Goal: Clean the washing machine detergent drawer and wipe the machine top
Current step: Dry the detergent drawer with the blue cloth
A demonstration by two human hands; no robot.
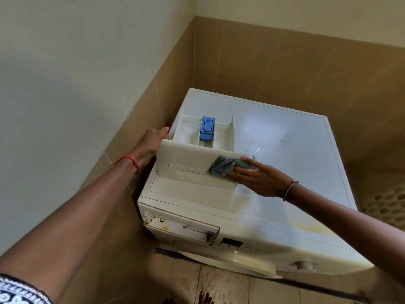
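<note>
The cream detergent drawer (188, 163) lies pulled out on the white washing machine top (285, 150), its front panel facing me and a blue insert (207, 128) in its middle compartment. My left hand (151, 142) grips the drawer's left end. My right hand (256, 176) presses a grey cloth (223, 168) flat against the right part of the front panel. The empty drawer slot (182, 230) gapes at the machine's front left.
The machine stands in a corner with brown tiled walls (285, 69) close behind and to the left. Water drops (252, 145) sit on the top right of the drawer. A perforated basket (385, 207) is at right. A control knob (305, 265) and my bare toes (206, 298) show below.
</note>
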